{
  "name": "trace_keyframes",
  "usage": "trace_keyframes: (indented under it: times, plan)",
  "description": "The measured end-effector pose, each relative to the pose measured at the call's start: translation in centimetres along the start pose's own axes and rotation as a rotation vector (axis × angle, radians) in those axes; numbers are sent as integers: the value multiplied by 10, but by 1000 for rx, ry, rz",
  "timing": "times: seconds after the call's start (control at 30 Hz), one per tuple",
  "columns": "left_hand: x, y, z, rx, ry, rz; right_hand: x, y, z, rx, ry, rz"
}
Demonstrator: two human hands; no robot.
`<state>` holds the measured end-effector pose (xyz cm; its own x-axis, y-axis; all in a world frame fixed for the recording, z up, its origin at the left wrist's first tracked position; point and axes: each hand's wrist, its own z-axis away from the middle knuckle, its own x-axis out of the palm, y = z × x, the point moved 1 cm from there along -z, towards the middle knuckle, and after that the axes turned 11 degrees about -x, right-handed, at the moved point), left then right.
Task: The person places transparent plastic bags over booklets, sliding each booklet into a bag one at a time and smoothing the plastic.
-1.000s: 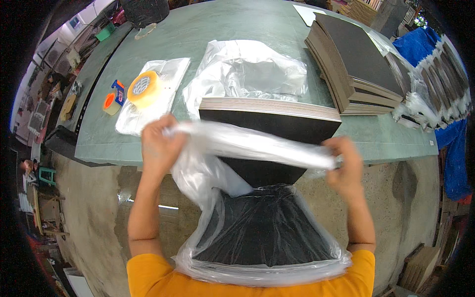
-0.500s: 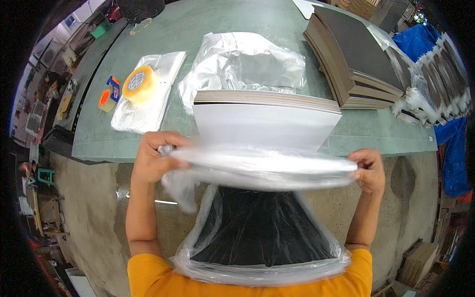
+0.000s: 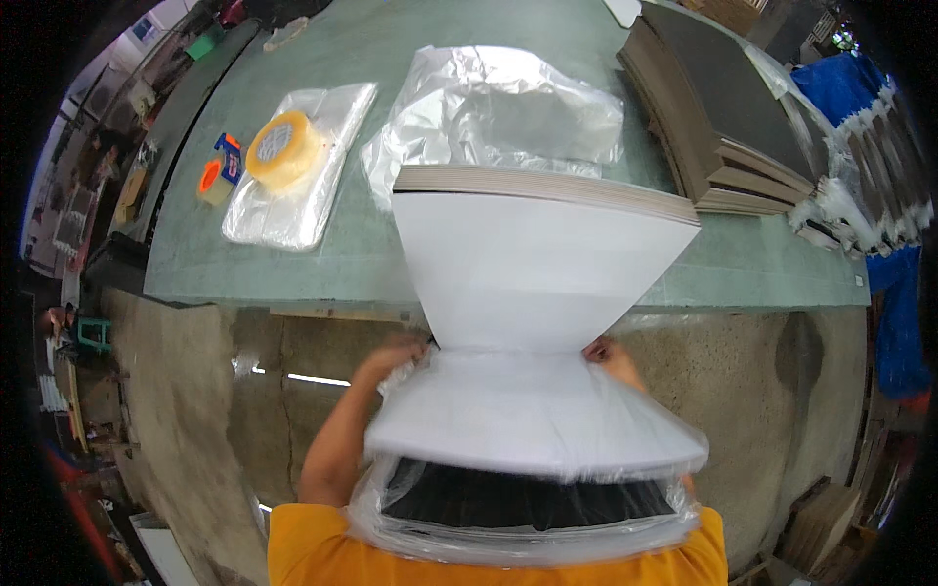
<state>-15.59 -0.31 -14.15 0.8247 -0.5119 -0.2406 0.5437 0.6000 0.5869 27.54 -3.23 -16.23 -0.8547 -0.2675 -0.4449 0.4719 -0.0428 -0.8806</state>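
Observation:
A thick stack of white boards [image 3: 537, 264] stands on edge before me, tilted against the table's near edge. Clear plastic bag [image 3: 537, 400] covers the lower part of its near face and bulges toward my chest. At the stack's left side my left hand [image 3: 396, 356], slightly blurred, is closed on the bag's edge. My right hand [image 3: 611, 356] pinches the same edge at the right side; the plastic and boards partly hide its fingers. Close to my body, a black panel [image 3: 528, 496] shows under more clear plastic.
On the green table [image 3: 293, 49] lie a crumpled clear plastic bag [image 3: 508, 117], flat folded bags [image 3: 313, 195] under a tape roll [image 3: 283, 151], and a tape dispenser [image 3: 220, 171]. Dark boards [image 3: 723, 88] are stacked at the right. A blue tarp [image 3: 899, 332] hangs beyond.
Both hands have moved down and inward, from holding the bunched plastic stretched across the boards to the stack's sides. The plastic now spreads over the boards' lower face.

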Motion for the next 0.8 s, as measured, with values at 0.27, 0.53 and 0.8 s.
trace_keyframes:
  times: [0.27,0.53,0.8]
  plan:
    - [20,51,47,210,-3,-396,-82,-247,30,-551,-825,-636]
    - [4,35,39,-32,-35,394,-40,-226,31,-473,-1013,-380]
    - [5,74,50,141,199,-163,-25,-114,6,56,-649,367]
